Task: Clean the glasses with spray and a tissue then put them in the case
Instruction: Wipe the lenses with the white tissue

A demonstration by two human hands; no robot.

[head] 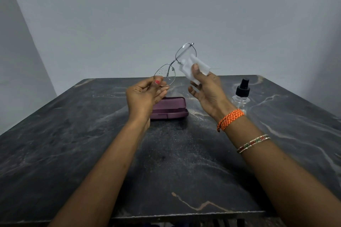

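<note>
My left hand pinches the lower lens rim of thin metal-framed glasses, held up above the table and tilted. Small droplets dot the lower lens. My right hand holds a folded white tissue pressed against the upper lens. A closed purple glasses case lies on the table below and behind my left hand, partly hidden by it. A clear spray bottle with a black nozzle stands upright to the right of my right wrist.
The dark marble table spans the view, its front edge near the bottom. Grey walls stand behind it and to the left. Orange thread and bangles circle my right wrist.
</note>
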